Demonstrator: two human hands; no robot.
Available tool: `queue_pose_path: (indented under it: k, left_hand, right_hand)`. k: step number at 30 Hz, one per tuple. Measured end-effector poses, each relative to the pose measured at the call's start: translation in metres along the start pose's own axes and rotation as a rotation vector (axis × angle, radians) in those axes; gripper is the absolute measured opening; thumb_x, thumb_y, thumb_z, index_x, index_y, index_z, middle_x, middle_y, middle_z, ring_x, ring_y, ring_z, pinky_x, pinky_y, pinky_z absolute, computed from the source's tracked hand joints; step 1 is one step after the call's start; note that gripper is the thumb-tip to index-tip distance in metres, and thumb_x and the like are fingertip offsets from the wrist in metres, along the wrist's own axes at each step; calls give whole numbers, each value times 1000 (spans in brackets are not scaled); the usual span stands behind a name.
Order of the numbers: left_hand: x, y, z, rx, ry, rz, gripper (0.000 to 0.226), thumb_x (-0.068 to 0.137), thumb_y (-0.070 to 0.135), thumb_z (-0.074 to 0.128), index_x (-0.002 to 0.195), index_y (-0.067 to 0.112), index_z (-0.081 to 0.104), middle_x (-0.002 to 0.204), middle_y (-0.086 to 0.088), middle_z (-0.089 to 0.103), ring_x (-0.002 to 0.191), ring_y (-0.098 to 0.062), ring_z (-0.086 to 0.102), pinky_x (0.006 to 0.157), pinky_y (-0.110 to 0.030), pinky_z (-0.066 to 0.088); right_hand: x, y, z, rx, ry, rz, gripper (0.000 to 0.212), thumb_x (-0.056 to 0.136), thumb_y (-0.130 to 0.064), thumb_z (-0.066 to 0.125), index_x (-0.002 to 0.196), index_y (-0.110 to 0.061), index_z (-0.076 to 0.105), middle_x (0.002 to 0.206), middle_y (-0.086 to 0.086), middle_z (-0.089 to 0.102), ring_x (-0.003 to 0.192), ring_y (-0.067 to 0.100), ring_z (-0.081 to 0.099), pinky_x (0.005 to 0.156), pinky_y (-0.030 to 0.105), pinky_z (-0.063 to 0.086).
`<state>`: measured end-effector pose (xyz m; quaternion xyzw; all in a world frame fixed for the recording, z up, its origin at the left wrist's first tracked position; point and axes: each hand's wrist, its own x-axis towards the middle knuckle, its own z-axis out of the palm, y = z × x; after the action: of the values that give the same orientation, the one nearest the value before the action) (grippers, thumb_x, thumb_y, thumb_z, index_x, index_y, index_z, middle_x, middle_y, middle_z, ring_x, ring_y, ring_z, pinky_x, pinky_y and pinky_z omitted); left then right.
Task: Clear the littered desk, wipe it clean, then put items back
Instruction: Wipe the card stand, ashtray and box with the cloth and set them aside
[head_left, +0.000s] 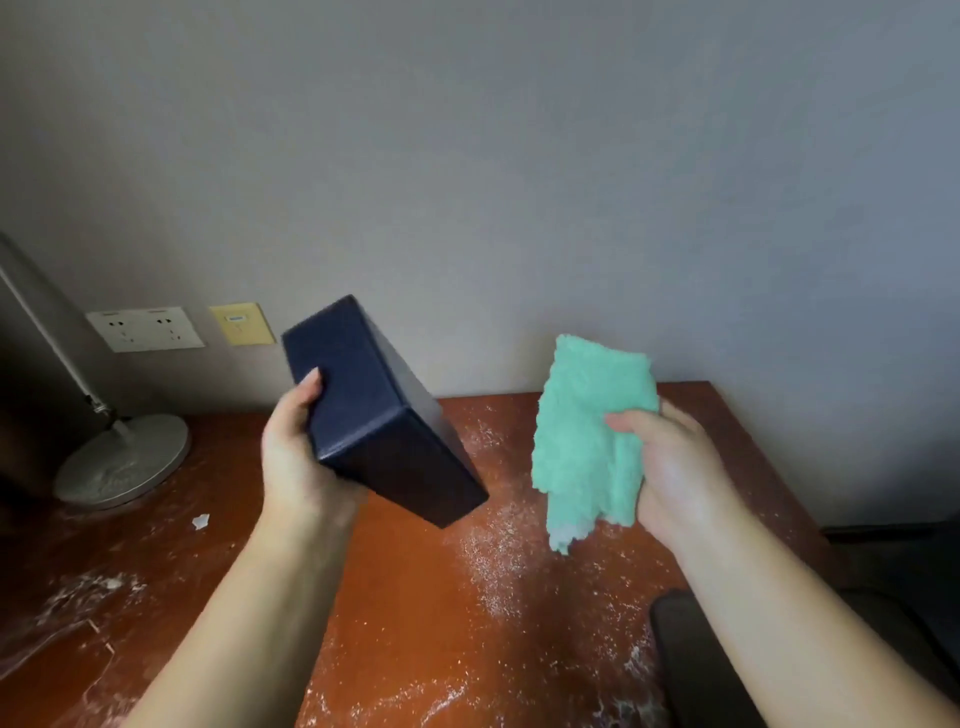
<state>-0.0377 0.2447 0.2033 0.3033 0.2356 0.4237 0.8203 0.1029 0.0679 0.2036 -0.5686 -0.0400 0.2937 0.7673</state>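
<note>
Head view, left to right: the lamp base (122, 460) stands at the far left of the desk (405, 623); a paper scrap (201, 521) lies near it; the left hand (296, 457) grips one end of the dark blue box (379, 410), thumb on top, with the box tilted and lifted clear of the wood; white powder (491, 566) streaks the surface below; the right hand (675, 467) clutches the bunched green cloth (587, 447) above the desk. Held by one end only, the box could slip and drop into the powder; wiping around the lamp base and scrap would likely leave residue, or push powder over the edge.
</note>
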Motion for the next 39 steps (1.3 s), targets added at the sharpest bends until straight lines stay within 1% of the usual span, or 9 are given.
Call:
queue_pose_path:
  k: [3, 6, 13, 18, 23, 26, 29, 34, 39]
  left_hand:
    - [-8, -18, 12, 298, -222, 0, 32, 85, 18, 56, 116, 19, 60, 89, -5, 72, 69, -17, 68, 53, -25, 53]
    - [-17, -35, 15, 443, -332, -47, 51, 79, 35, 67, 126, 20, 58, 111, -15, 67, 84, -24, 67, 60, -30, 54]
    - [-18, -48, 16, 379, -255, -135, 63, 95, 57, 21, 121, 15, 61, 106, -11, 71, 89, -20, 70, 68, -28, 54]
    - [-14, -41, 28, 145, -100, -196, 70, 92, 64, 24, 136, 14, 47, 127, -17, 59, 111, -31, 61, 92, -41, 49]
    - [-7, -34, 35, 122, -56, -128, 54, 95, 61, 21, 126, 32, 54, 125, -8, 62, 100, -26, 66, 75, -39, 54]
    - [-11, -33, 40, 153, -75, -94, 43, 96, 58, 27, 123, 41, 55, 121, -2, 63, 89, -20, 69, 68, -37, 57]
    - [-12, -39, 46, 234, -182, -113, 51, 96, 56, 27, 142, 36, 38, 143, 0, 46, 123, -20, 51, 107, -42, 37]
    - [-27, -63, 53, 518, -334, -266, 59, 95, 57, 23, 136, 21, 44, 141, -7, 46, 128, -14, 47, 106, -26, 34]
    - [-29, -60, 51, 731, -474, -357, 85, 73, 64, 52, 146, 31, 22, 107, -1, 52, 105, -15, 48, 86, -27, 36]
  right_hand:
    - [8, -16, 24, -290, 79, -361, 29, 86, 3, 51, 77, -20, 65, 80, -1, 68, 84, 24, 63, 76, 38, 52]
    - [16, -17, 47, -786, -23, -689, 38, 88, -1, 48, 115, -21, 66, 125, 0, 61, 121, 17, 52, 101, 31, 39]
    - [1, 7, 48, -1141, -322, -911, 45, 93, -7, 42, 133, -25, 52, 148, -16, 28, 144, 8, 4, 109, 10, -7]
    - [-23, 35, 27, -1076, -533, -965, 43, 89, -9, 45, 126, -26, 59, 143, -22, 33, 143, -2, 4, 116, 15, 3]
    - [-20, 69, -17, -1061, -412, -1187, 33, 81, -3, 48, 96, -16, 74, 128, -11, 56, 135, 11, 35, 113, 21, 26]
    - [2, 85, -41, -761, -43, -700, 36, 80, 4, 53, 96, -23, 73, 102, -4, 68, 97, 8, 55, 84, 25, 48]
    - [3, 70, -37, -157, 49, -69, 25, 92, -7, 53, 111, -21, 64, 81, 2, 66, 68, 20, 61, 59, 28, 47]
    - [-11, 65, -6, -324, -143, -162, 88, 63, -25, 85, 136, -30, 34, 118, -5, 59, 103, 12, 62, 84, 26, 51]
    - [13, 68, -10, -525, 136, -192, 76, 45, -43, 86, 110, -22, 53, 100, -2, 67, 85, 13, 67, 73, 34, 56]
